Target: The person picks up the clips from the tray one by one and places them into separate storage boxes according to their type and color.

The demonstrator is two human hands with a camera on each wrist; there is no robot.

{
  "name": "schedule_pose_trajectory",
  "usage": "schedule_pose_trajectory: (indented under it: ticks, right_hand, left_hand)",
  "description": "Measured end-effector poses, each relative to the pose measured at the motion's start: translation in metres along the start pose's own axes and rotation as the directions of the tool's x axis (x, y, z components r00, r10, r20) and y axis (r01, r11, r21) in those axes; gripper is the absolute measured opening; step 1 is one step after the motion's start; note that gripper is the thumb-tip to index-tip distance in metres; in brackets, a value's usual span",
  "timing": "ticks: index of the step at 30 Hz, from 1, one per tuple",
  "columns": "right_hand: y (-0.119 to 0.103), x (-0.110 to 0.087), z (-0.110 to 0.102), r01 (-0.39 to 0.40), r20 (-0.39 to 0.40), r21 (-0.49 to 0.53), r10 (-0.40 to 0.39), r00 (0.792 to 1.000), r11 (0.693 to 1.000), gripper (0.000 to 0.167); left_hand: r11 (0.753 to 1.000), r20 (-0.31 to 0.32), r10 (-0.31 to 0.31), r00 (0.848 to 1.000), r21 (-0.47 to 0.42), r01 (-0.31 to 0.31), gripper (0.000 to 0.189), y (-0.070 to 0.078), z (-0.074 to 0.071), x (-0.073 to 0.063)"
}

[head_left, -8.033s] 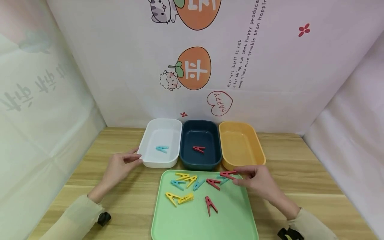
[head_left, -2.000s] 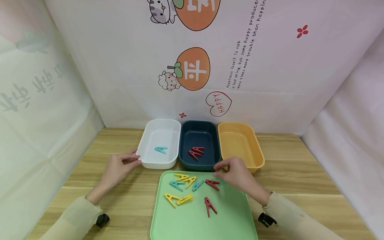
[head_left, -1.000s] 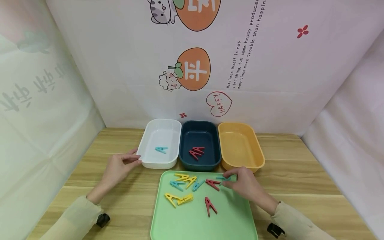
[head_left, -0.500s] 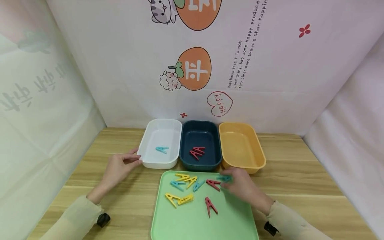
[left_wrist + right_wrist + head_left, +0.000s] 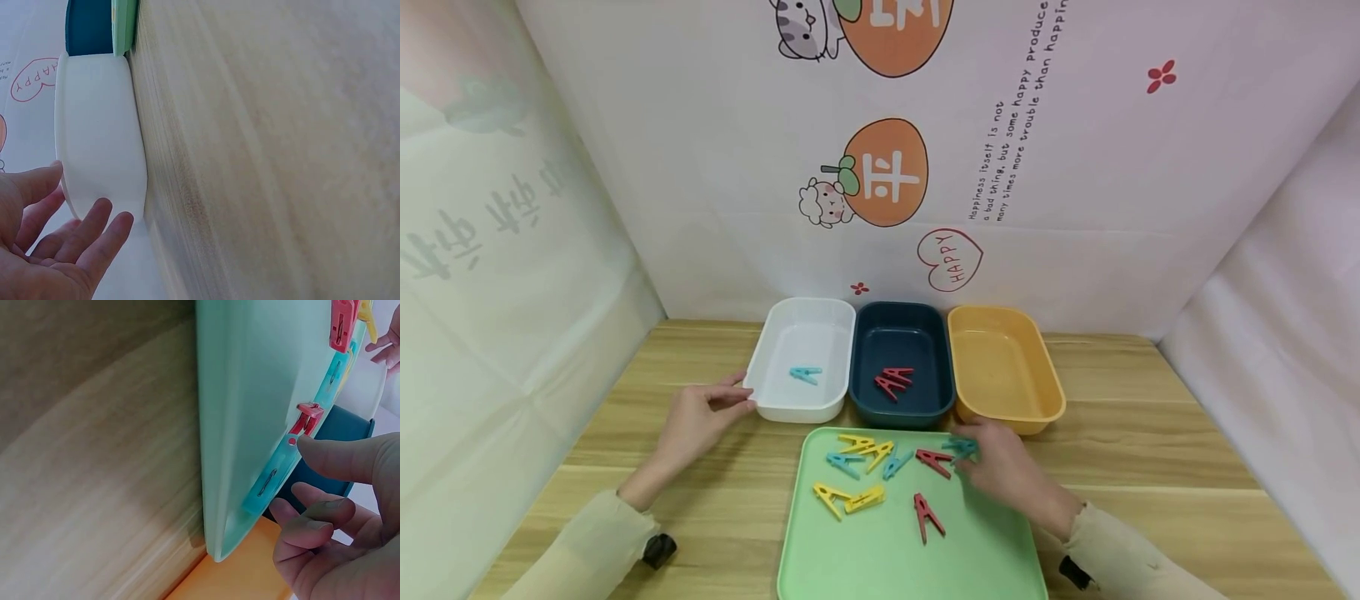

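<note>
In the head view my left hand [image 5: 700,417] rests its fingertips on the near left corner of the white bin [image 5: 790,408]. The left wrist view has thumb and fingers around the corner, fingers fairly straight. My right hand [image 5: 1007,467] is at the far right corner of the green tray [image 5: 910,567], with thumb and forefinger at a blue clothespin [image 5: 958,447]; it seems pinched, though the hand is slightly blurred. The right wrist view has the thumb tip at one end of that blue clothespin [image 5: 269,478]. A red clothespin [image 5: 933,462] lies just left of it.
Several yellow [image 5: 865,498], blue and red clothespins lie on the tray. The white bin holds a blue clothespin [image 5: 806,374]; the dark blue bin [image 5: 902,414] has two red clothespins [image 5: 892,382]. An orange bin [image 5: 1007,367] stands right of them, against the printed backdrop [image 5: 737,167].
A second red clothespin has come into the dark blue bin from the right hand. The right hand has since moved back to the blue clothespin at the tray corner. My left hand stays put.
</note>
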State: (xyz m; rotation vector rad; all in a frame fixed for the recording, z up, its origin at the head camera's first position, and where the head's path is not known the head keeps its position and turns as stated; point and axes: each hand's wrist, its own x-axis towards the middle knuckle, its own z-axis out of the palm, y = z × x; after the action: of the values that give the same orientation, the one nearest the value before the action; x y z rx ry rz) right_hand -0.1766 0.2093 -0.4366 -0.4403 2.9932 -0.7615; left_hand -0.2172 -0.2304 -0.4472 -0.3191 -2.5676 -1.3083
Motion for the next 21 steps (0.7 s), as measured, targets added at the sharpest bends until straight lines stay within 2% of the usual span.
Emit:
schedule_pose_trajectory:
  ticks: [4,9,13,17,21]
  right_hand:
    - [0.000,-0.004,-0.002,-0.004,0.004,-0.013,0.004,1.000,1.000,0.036]
    - [0.003,-0.009,-0.002,-0.023,0.009,0.021,0.023,1.000,1.000,0.037]
    - [0.002,-0.014,-0.003,-0.053,0.066,0.055,0.050,0.997,0.997,0.039]
    - [0.001,-0.020,-0.003,-0.020,0.118,0.078,0.011,0.993,0.997,0.026]
    - [0.002,-0.021,-0.001,0.021,0.089,0.083,-0.029,0.996,0.996,0.019]
  left_hand:
    - [1.000,0.001,-0.002,1.000,-0.007,0.002,0.020,0.000,0.000,0.000]
    - [1.000,0.005,-0.001,1.000,-0.011,0.001,0.020,0.002,0.000,0.000]
    - [1.000,0.004,0.003,1.000,-0.012,-0.003,0.020,0.001,0.000,-0.001]
    - [1.000,0.004,0.005,1.000,-0.011,-0.005,0.019,0.000,0.000,-0.001]
    - [1.000,0.002,0.010,1.000,-0.013,-0.010,0.019,0.000,0.001,0.000]
